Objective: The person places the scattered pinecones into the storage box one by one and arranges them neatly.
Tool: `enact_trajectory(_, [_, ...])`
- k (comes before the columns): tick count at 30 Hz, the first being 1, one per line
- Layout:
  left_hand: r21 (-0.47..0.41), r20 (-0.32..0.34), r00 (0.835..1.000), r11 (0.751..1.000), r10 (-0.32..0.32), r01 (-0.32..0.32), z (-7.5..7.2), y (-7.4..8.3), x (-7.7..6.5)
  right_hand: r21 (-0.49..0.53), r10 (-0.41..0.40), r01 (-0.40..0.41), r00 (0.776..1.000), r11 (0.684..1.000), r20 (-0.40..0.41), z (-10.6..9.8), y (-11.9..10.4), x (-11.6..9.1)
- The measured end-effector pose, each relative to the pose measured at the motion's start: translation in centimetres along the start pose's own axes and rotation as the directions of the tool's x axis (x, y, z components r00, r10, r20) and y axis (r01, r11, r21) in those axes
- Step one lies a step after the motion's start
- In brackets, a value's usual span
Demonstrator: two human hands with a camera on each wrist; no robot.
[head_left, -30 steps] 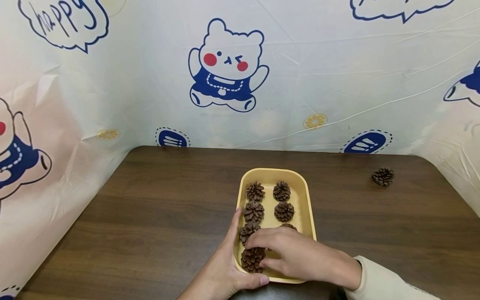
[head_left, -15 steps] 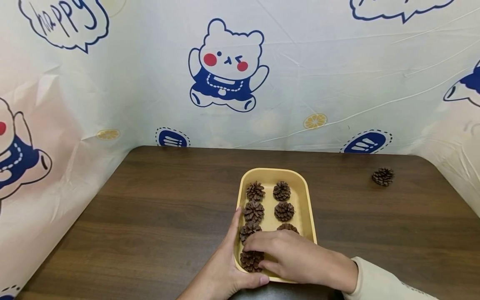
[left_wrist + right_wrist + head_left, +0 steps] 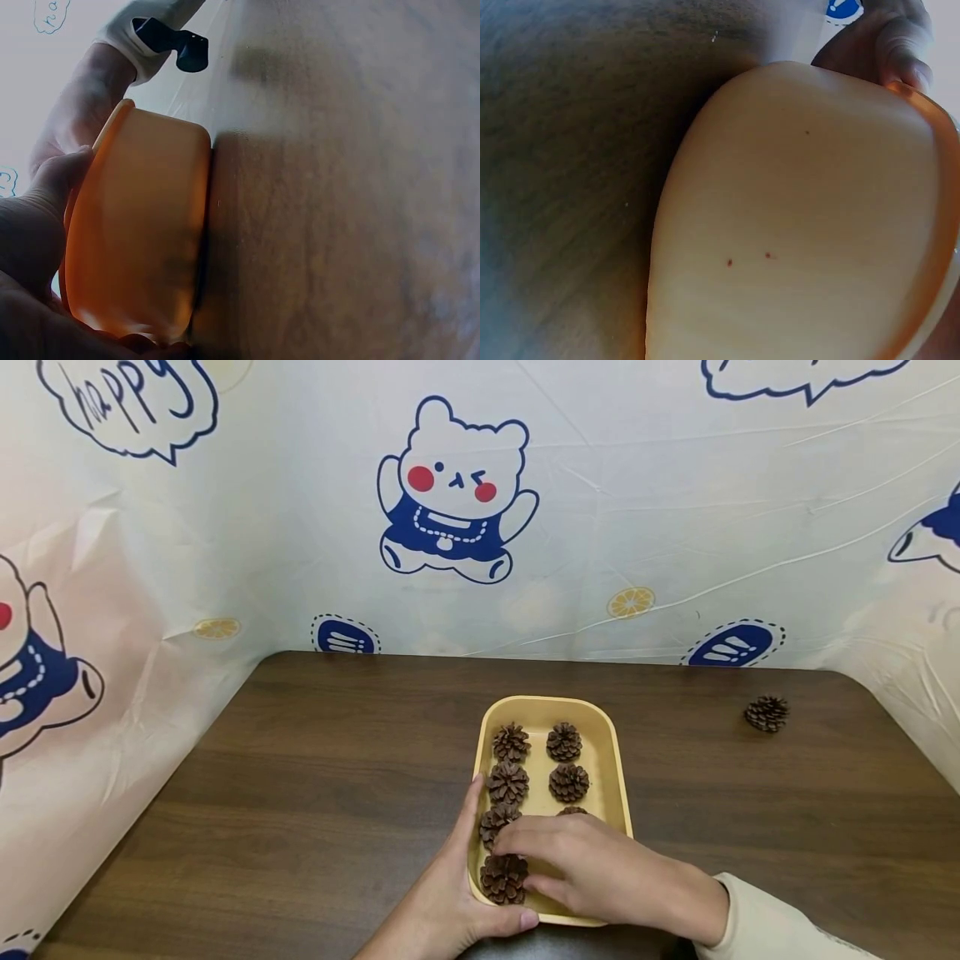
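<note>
A yellow rectangular tray (image 3: 538, 793) rests on the table with pine cones in two columns. My left hand (image 3: 446, 897) grips its near left corner, thumb along the near rim. In the left wrist view that hand holds the tray's wall (image 3: 142, 217). My right hand (image 3: 603, 868) reaches into the near end. Its thumb and fingers pinch the nearest pine cone (image 3: 504, 878) of the left column, fingertips at the cone's far side. Part of another pine cone (image 3: 572, 811) shows behind the knuckles. The tray's near right part is hidden by this hand.
One loose pine cone (image 3: 767, 713) lies on the dark wooden table (image 3: 322, 793) at the back right. A printed cloth (image 3: 675, 510) with cartoon bears hangs behind and beside the table.
My right hand shifts slightly back and forth, and the nearest left pine cone moves a little left inside the tray. My left hand and the tray stay still.
</note>
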State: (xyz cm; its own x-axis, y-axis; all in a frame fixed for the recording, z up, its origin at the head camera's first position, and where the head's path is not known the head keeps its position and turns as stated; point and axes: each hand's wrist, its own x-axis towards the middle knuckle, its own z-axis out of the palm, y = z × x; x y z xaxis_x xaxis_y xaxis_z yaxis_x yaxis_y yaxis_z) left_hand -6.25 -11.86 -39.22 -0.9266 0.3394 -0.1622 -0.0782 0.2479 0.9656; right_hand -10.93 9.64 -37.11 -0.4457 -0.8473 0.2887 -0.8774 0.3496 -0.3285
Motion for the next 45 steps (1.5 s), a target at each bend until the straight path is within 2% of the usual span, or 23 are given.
enact_trajectory(4, [0.009, -0.004, 1.0, 1.0, 0.0, 0.0, 0.0, 0.0, 0.0, 0.018, 0.019, -0.019, 1.0, 1.0, -0.016, -0.1, 0.1, -0.1])
enact_trajectory(14, [-0.013, 0.011, 1.0, 1.0, 0.006, -0.006, 0.0, 0.0, 0.1, 0.033, 0.083, -0.083, 0.997, 0.996, 0.007, 0.3, 0.0, 0.0])
enact_trajectory(20, [-0.029, 0.015, 1.0, 1.0, 0.005, -0.005, 0.0, 0.0, 0.1, 0.01, 0.085, -0.085, 0.996, 0.996, 0.009, 0.5, -0.1, 0.0])
enact_trajectory(30, [0.031, -0.011, 1.0, 0.999, -0.01, 0.01, 0.0, 0.1, 0.0, -0.049, 0.074, -0.075, 0.997, 0.996, -0.026, 0.9, -0.2, 0.2])
enact_trajectory(35, [0.058, -0.025, 1.0, 0.998, -0.009, 0.01, 0.1, 0.2, -0.1, -0.049, 0.074, -0.075, 0.997, 0.996, -0.03, 0.9, -0.3, 0.3])
enact_trajectory(45, [0.051, -0.023, 1.0, 0.999, -0.006, 0.007, 0.1, 0.1, -0.1, -0.045, 0.081, -0.082, 0.996, 0.996, -0.037, 0.7, -0.3, 0.1])
